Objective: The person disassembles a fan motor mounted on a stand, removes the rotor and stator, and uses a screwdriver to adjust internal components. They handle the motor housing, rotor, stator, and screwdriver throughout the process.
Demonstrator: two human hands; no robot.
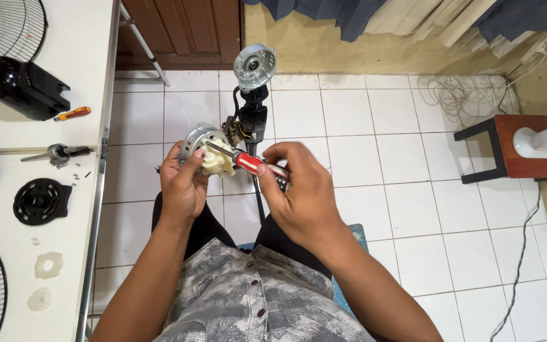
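My left hand (pixel 183 185) grips a round metal fan motor (pixel 199 143) with a cream plastic gear part (pixel 218 161) on its face. My right hand (pixel 299 190) holds a red-handled screwdriver (pixel 248 163), and its metal tip touches the cream part. Both hands are over my lap, above a white tiled floor (pixel 375 158). Just beyond the motor stands a black fan stand neck (pixel 254 114) with wires, topped by a silver motor cover (pixel 254 65).
A white table (pixel 64 209) at the left carries a black rear housing (pixel 23 87), a small orange screwdriver (pixel 73 114), a black round part (pixel 40 201), wire fan guards (pixel 4 25) and white rings (pixel 48 265). At right a red stool (pixel 514 149) bears a white fan base; cables lie on the floor.
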